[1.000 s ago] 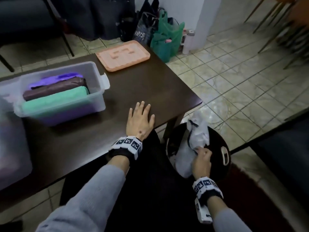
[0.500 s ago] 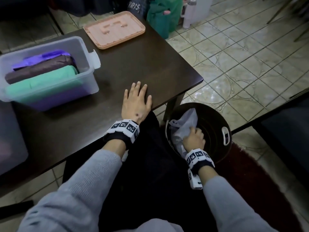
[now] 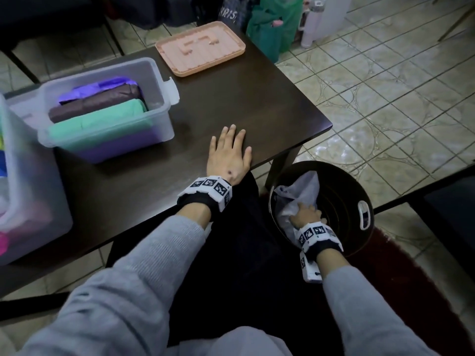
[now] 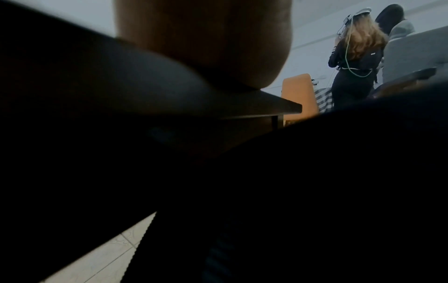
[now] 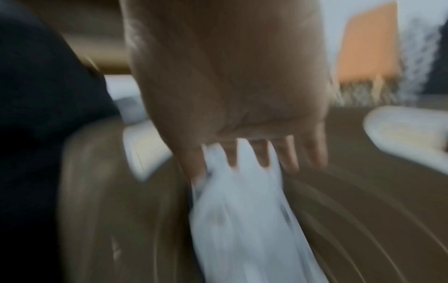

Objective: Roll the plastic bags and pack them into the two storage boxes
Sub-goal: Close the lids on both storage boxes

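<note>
My right hand [image 3: 307, 214] bunches the white plastic bag [image 3: 300, 192] inside the black bucket [image 3: 363, 201] at lower right; it looks light, limp and slippery, so I grip gathered film.

I can read only part of some white lettering, "RIS", on a dark fabric bag [image 3: 227, 15] behind the table.

Blurred, cropped and covered parts

The right wrist view is smeared: the right hand [image 5: 232, 107] and white bag [image 5: 242, 220] lack sharp edges. The left wrist view is mostly black, the left hand [image 4: 206, 42] cut off at the top. In the head view, the near storage box [image 3: 28, 201] runs off the left edge; its contents are unclear.
</note>
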A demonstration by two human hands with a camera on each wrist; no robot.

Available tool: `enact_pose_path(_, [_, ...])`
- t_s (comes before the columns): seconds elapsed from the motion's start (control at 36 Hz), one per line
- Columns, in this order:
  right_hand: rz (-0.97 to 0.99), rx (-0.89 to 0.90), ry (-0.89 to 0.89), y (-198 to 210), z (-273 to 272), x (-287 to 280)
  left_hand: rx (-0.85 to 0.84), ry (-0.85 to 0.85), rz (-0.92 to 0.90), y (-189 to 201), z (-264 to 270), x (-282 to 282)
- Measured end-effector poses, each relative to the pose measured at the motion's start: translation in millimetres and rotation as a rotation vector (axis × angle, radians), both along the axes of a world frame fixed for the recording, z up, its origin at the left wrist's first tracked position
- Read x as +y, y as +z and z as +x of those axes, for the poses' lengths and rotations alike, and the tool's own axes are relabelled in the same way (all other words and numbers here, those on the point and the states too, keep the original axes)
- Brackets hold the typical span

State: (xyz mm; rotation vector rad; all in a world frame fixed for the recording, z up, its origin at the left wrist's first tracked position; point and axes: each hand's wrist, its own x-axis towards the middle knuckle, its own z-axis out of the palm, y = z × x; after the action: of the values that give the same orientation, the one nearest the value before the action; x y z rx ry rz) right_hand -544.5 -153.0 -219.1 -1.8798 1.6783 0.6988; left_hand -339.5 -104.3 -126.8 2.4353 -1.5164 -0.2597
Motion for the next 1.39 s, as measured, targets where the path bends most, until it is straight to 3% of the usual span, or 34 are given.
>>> enact_pose_path(0.11, [0.025, -0.02, 0.044, 42.7, 14.7, -10.6, 0.077, -0.043, 0.088, 9.3, 6.1, 0.8])
enact_pose_path(0.22, [-0.038, -0.164, 0.13, 86.1, 29.8, -9.3, 0.2, -0.099, 0.214, 33.0, 18.3, 0.8])
enact_pose_path(0.5, [0.038, -0.471, 0.501, 208.8, 122.1, 9.0, 0.4, -0.143, 0.183, 148.4, 70.0, 28.2])
enact_pose_path(0.64, [0.06, -0.595, 0.675, 259.7, 196.5, 26.0, 0.319, -0.031, 0.026, 221.1, 133.5, 64.0])
enact_pose_path(0.78, [-0.041, -0.62, 0.884, 297.9, 280.9, 44.8, 0.224, 0.204, -0.007, 261.3, 217.4, 119.7])
enact_pose_path(0.94, [-0.206, -0.568, 1.148, 330.6, 388.4, 79.6, 0.214, 0.506, 0.049, 255.1, 308.3, 192.9])
enact_pose_path(1.03, [-0.283, -0.503, 1.308, 337.3, 445.6, 97.1, 0.247, 0.618, 0.199, 247.0, 337.3, 222.2])
enact_pose_path(1.17, [-0.339, -0.417, 1.498, 325.1, 528.5, 120.4, 0.261, 0.821, 0.367, 166.8, 444.6, 277.4])
enact_pose_path(1.28, [-0.356, -0.23, 1.613, 287.9, 576.3, 133.5, 0.567, 0.781, 0.292, 193.9, 402.1, 288.4])
enact_pose_path(1.39, [-0.379, -0.122, 1.65, 254.3, 609.8, 139.0, 0.684, 0.832, 0.189, 182.1, 405.7, 291.7])
